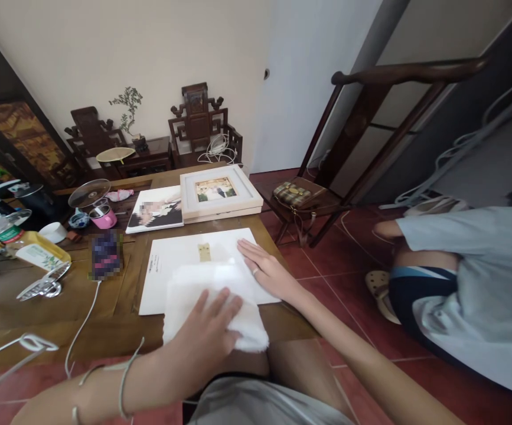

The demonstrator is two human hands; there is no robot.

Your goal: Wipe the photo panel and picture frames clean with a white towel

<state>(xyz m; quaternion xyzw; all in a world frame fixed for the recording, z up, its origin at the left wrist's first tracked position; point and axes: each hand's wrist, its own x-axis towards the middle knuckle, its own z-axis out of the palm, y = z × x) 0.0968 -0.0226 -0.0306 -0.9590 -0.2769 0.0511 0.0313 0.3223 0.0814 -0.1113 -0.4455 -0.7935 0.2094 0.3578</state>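
A white panel (167,245) lies flat at the table's front right, with small print along its left side and a yellowish patch (204,252) near its middle. Over its lower part spreads a white fluffy towel (189,280), which reaches past the front edge. My left hand (211,321), a bangle on its wrist, rests on top of this towel with fingers bent over it and the thumb against the fabric. Wearing a ring, my right hand (264,268) lies flat with fingers stretched on the panel's right side.
Behind the panel are a framed photo (215,189) and a photo board (156,209). To the left stand an oil bottle (38,251), a pink cup (104,217), a metal clip (45,286) and a cabled, blurred-out device (106,254). A person (472,283) sits at right, near a wooden chair (318,195).
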